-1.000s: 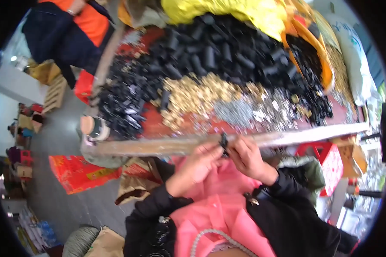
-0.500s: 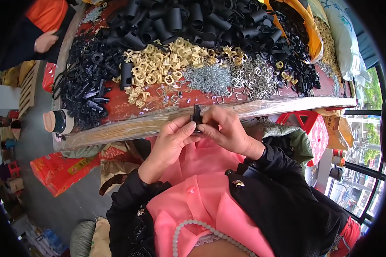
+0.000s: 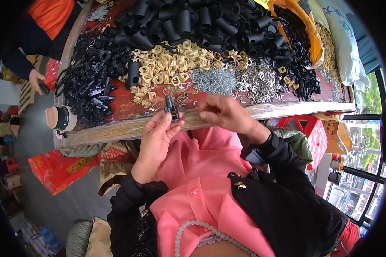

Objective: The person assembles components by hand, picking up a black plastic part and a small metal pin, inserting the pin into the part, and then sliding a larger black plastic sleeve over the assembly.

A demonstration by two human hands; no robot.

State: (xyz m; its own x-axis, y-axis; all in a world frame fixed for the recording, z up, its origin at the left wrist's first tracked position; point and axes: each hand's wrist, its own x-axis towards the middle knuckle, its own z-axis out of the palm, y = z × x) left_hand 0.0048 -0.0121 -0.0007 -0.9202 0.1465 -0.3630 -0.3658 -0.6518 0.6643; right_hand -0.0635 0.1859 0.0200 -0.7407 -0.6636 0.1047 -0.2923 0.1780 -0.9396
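Note:
My left hand point(image 3: 156, 132) is closed on a small black plastic fitting point(image 3: 170, 107), held upright between thumb and fingers just over the table's near edge. To its right, my right hand point(image 3: 227, 113) is apart from the fitting, its fingers curled together above the wooden edge; whether anything lies in them is hidden. Beyond the hands spread a heap of beige plastic clips point(image 3: 169, 64), a pile of small grey metal pieces point(image 3: 213, 80) and a pile of silvery U-shaped metal pieces point(image 3: 257, 83). A black tube point(image 3: 133, 74) stands beside the beige clips.
Black tubes point(image 3: 184, 21) are heaped at the back, loose black parts point(image 3: 90, 85) at the left. A lidded jar point(image 3: 64, 118) sits at the left corner. A red stool point(image 3: 315, 137) stands to the right below the table. Another person's hand point(image 3: 36, 80) shows far left.
My hands have separated: the left has moved left with the black fitting, the right has let go of it and moved right. The other person's hand has lowered.

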